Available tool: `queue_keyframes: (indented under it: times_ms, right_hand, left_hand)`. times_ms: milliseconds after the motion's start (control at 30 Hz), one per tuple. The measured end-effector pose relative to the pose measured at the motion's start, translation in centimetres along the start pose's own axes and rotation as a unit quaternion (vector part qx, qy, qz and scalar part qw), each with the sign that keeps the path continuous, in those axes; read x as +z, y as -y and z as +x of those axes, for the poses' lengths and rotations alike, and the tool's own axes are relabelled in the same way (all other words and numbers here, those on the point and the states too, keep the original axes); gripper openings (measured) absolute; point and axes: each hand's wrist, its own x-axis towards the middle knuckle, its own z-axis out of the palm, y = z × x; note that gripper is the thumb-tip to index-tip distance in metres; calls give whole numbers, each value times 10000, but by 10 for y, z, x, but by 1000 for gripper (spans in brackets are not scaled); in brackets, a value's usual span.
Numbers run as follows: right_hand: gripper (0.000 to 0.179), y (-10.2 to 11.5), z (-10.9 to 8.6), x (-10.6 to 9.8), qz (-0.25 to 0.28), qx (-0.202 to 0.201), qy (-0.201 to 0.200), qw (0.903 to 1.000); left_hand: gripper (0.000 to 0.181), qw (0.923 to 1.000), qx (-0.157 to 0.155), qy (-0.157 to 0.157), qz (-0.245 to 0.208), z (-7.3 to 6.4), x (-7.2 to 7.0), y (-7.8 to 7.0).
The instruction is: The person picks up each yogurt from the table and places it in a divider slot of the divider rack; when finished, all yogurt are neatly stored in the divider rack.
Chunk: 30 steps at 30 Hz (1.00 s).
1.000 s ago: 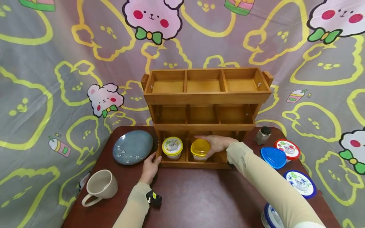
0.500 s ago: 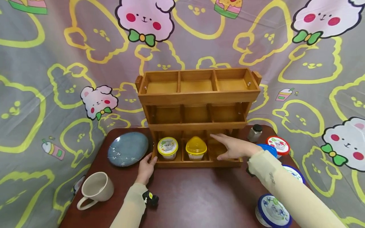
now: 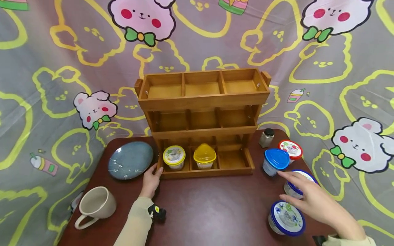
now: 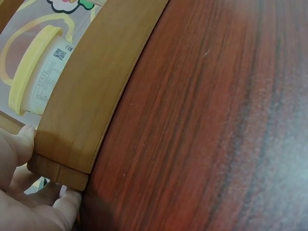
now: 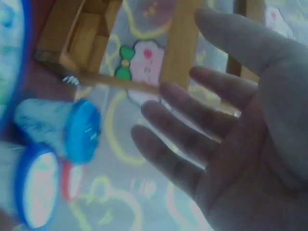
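My left hand [image 3: 150, 182] grips the lower left front corner of a three-tier wooden shelf [image 3: 203, 101]. In the left wrist view, its thumb lies on the wooden edge and the fingers curl round the end. Two tubs stand in the bottom tier: a flat yellow-lidded tub [image 3: 174, 157] at left and a domed yellow-lidded tub [image 3: 205, 156] in the middle compartment. My right hand [image 3: 321, 201] hovers with spread fingers by two blue-rimmed tubs, a nearer one [image 3: 287, 218] and a farther one [image 3: 292, 189] it partly covers. In the right wrist view nothing touches its palm [image 5: 250, 173].
On the right are a tub with a domed blue lid [image 3: 277, 159], a red-rimmed tub [image 3: 290, 149] and a black-capped jar [image 3: 266, 138]. A blue-grey plate [image 3: 130, 160] and a beige mug [image 3: 97, 204] stand left. A printed cloth [image 3: 197, 51] hangs behind.
My right hand has let go of the domed yellow-lidded tub, leaving it in the middle compartment, and moved right and nearer to the blue-rimmed tubs. My left hand stays on the shelf corner.
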Motion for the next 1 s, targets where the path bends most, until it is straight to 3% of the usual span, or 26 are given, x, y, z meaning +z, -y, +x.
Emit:
queue_keyframes:
  times_ms: [100,200,367,500,633,767,900,1000]
  right_hand:
    - [73,-4,-27,15,174,671,-59,9976]
    - [79,-8,-47,31,368,1493,149,9880]
    - [105,-11,-61,58,385,2788,560,9580]
    - [132,-8,-63,80,447,3560,676,9310]
    - [149,-1,-64,100,664,4202,187,9048]
    - [154,3,-65,118,1020,4713,-423,8750]
    - [152,3,-68,132,1498,5034,-853,8467]
    - [150,2,-71,139,1796,5111,-1009,8345]
  left_hand:
    - [54,10000,-11,-17,33,0,-3,0]
    - [54,10000,-41,-45,43,1,-6,-1]
    - [56,9999,-109,-17,31,2,-10,-1]
    - [59,9998,-204,-3,5,2,-11,0]
    - [61,9999,-156,42,30,1,-9,-1]
    - [60,9998,-169,70,54,1,-6,0]
    - [59,9996,-240,103,51,0,-3,0]
    - [58,9996,-263,134,26,0,0,0]
